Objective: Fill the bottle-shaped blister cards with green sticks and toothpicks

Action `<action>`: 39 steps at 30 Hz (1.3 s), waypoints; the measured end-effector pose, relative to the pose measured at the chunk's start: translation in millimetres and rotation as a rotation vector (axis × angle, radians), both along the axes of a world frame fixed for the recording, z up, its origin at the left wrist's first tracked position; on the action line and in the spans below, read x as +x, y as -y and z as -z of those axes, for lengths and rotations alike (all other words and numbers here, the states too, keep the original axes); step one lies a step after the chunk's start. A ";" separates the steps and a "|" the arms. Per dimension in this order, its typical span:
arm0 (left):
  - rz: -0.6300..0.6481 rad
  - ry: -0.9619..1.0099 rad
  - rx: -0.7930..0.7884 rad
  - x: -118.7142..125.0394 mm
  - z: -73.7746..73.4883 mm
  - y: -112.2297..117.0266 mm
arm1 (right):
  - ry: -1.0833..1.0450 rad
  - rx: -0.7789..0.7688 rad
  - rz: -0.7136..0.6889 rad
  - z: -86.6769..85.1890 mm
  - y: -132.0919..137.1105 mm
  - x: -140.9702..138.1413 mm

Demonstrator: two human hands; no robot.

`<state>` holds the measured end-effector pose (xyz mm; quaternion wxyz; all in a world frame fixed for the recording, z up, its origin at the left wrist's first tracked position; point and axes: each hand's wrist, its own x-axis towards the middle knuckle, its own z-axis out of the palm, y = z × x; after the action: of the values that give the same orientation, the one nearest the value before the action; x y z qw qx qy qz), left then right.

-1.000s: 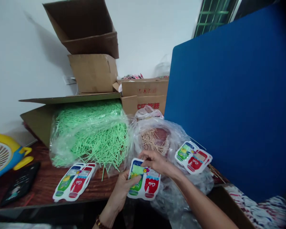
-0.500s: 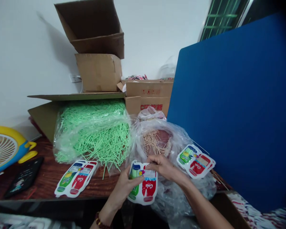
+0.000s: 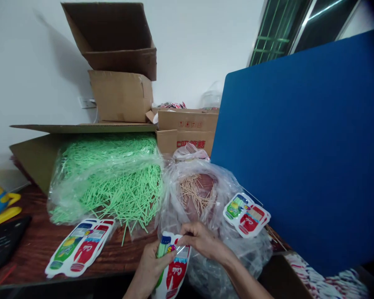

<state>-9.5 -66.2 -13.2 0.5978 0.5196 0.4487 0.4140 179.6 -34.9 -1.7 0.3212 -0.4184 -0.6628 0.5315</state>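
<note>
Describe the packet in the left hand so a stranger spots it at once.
Find the big blue board at right, then the tan sticks to its left. Below them in view, the left hand grips the packet, the right hand at its upper edge. Unlike the similar left-side packets and right-side packets, it alone is in hand.

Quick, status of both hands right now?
Left hand: closed, holding the Cola-printed pouch.
Right hand: closed, pinching the pouch's top edge.

Blue panel (image 3: 299, 158); barred window (image 3: 272, 39) behind — stacked cardboard boxes (image 3: 121, 97).
</note>
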 end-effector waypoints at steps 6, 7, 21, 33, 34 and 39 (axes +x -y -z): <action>0.026 -0.062 0.014 2.3 10.8 -4.0 | 0.095 0.044 -0.045 -0.2 -5.8 8.4; 0.026 -0.063 0.017 2.0 11.5 -5.0 | 0.103 0.058 -0.052 -1.2 -7.0 8.7; -0.042 -0.059 -0.056 8.2 34.4 -17.4 | 0.128 0.129 -0.086 0.1 -12.8 14.0; -0.085 -0.011 -0.170 -1.1 29.3 -9.8 | 1.010 0.039 0.422 -6.1 -132.0 93.4; -0.090 0.009 -0.189 -2.7 31.8 -9.2 | 1.069 0.020 0.447 -4.9 -136.6 96.1; -0.110 0.052 -0.210 -9.8 36.7 -8.2 | 1.226 -0.002 0.455 5.4 -142.2 91.9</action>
<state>-19.3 -58.0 -49.9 0.6367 0.4175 0.5018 0.4104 271.6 107.3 -7.2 -0.0110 -0.7758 -0.6201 0.1161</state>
